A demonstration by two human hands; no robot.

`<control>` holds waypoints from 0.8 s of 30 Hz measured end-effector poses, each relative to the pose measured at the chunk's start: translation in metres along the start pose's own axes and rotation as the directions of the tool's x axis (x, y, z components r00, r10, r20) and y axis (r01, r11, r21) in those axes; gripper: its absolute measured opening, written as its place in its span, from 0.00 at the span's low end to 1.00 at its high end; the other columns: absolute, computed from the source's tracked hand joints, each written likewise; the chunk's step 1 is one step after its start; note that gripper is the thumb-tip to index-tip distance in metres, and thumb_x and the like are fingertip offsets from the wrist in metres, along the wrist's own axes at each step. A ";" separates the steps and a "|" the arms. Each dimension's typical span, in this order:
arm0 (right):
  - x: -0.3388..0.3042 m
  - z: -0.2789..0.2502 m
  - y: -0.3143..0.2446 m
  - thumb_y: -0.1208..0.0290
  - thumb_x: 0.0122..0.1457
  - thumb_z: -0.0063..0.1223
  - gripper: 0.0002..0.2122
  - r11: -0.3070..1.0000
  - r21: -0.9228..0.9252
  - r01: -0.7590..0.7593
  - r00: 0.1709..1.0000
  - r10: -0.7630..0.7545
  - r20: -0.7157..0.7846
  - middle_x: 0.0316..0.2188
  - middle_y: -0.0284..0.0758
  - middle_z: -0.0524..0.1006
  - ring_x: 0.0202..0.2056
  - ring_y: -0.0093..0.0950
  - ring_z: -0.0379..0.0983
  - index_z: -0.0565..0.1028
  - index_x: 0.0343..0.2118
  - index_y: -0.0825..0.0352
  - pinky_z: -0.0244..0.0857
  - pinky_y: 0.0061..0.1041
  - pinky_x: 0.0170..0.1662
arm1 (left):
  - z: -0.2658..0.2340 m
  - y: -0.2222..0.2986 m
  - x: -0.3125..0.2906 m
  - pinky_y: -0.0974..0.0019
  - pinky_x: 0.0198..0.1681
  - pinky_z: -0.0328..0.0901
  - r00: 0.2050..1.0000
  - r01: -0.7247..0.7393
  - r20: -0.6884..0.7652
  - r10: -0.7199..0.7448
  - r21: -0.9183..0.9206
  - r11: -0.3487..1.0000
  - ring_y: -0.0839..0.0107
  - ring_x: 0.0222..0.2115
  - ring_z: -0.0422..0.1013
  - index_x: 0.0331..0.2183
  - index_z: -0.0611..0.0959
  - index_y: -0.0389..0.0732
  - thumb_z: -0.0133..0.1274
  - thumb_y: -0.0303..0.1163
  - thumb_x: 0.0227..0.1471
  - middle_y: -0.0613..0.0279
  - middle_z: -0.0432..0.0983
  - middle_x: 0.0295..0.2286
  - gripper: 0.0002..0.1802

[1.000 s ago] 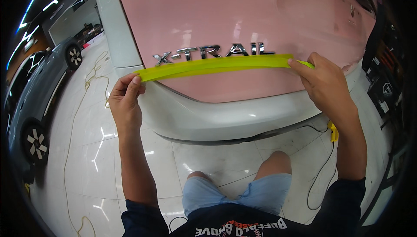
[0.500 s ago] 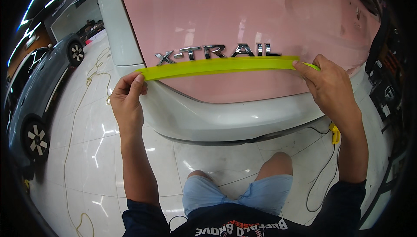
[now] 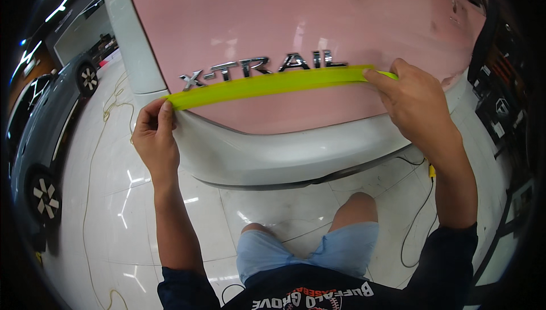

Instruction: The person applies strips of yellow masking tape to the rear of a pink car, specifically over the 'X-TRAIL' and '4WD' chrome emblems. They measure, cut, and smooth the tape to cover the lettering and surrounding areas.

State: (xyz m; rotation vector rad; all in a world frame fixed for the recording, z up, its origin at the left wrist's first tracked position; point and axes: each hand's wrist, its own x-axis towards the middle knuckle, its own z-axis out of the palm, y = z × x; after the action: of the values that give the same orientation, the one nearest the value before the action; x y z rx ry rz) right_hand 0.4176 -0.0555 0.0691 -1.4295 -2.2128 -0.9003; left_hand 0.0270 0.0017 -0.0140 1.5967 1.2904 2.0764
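Observation:
A strip of yellow-green tape (image 3: 267, 89) stretches between my two hands, just below a row of chrome letters (image 3: 244, 68) on a car's pink rear panel (image 3: 239, 9). My left hand (image 3: 156, 134) pinches the strip's left end between thumb and fingers, close to the panel's lower left corner. At the other end, my right hand (image 3: 418, 97) grips the tape with thumb and fingers, and a short piece sticks up past the thumb. Whether the tape's middle touches the paint I cannot tell.
Below the panel curves the car's white bumper (image 3: 284, 159). A grey car (image 3: 42, 145) stands at the left, with a pale cord (image 3: 88, 196) on the tiled floor beside it. A yellow device with a black cable (image 3: 431, 171) is below my right forearm. Dark boxes (image 3: 500, 108) line the right.
The whole scene, with the car, both hands and the tape, has shifted left and slightly up in view. Both hands keep their hold on the tape.

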 end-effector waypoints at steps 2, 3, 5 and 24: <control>0.000 -0.001 -0.001 0.75 0.56 0.52 0.14 1.000 -0.011 0.000 1.000 0.000 0.006 0.25 0.40 0.72 0.28 0.37 0.73 0.82 0.45 0.64 0.67 0.37 0.30 | 0.000 -0.002 0.000 0.77 0.31 0.63 1.000 -0.025 0.001 0.025 0.002 1.000 0.82 0.26 0.68 0.39 0.83 0.33 0.58 0.31 0.61 0.67 0.77 0.27 0.10; 0.000 -0.001 -0.001 0.75 0.56 0.52 0.14 1.000 -0.019 0.004 1.000 -0.004 0.006 0.25 0.40 0.72 0.28 0.37 0.74 0.82 0.45 0.64 0.68 0.37 0.30 | -0.001 -0.003 0.001 0.78 0.30 0.63 0.999 -0.038 0.000 0.038 0.003 0.999 0.83 0.26 0.69 0.39 0.83 0.33 0.58 0.30 0.61 0.68 0.77 0.26 0.10; 0.000 0.000 -0.001 0.75 0.56 0.52 0.14 0.999 -0.033 0.007 1.000 -0.007 0.004 0.26 0.40 0.72 0.28 0.37 0.74 0.82 0.45 0.64 0.68 0.36 0.29 | -0.001 -0.004 0.004 0.79 0.30 0.63 0.999 -0.034 0.000 0.034 0.011 0.999 0.84 0.26 0.68 0.39 0.81 0.34 0.58 0.31 0.61 0.68 0.76 0.27 0.10; -0.002 -0.004 -0.003 0.75 0.56 0.53 0.15 0.998 -0.024 -0.049 0.999 0.050 0.014 0.27 0.41 0.73 0.29 0.36 0.75 0.81 0.46 0.65 0.69 0.36 0.29 | 0.003 -0.005 0.003 0.77 0.30 0.63 0.995 -0.096 -0.002 0.098 0.144 0.985 0.83 0.26 0.67 0.40 0.79 0.35 0.56 0.31 0.62 0.69 0.74 0.28 0.09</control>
State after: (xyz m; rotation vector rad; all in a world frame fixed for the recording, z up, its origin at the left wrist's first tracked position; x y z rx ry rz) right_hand 0.4151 -0.0604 0.0697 -1.4993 -2.1740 -0.9050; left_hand 0.0264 0.0081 -0.0158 1.7446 1.4215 2.0918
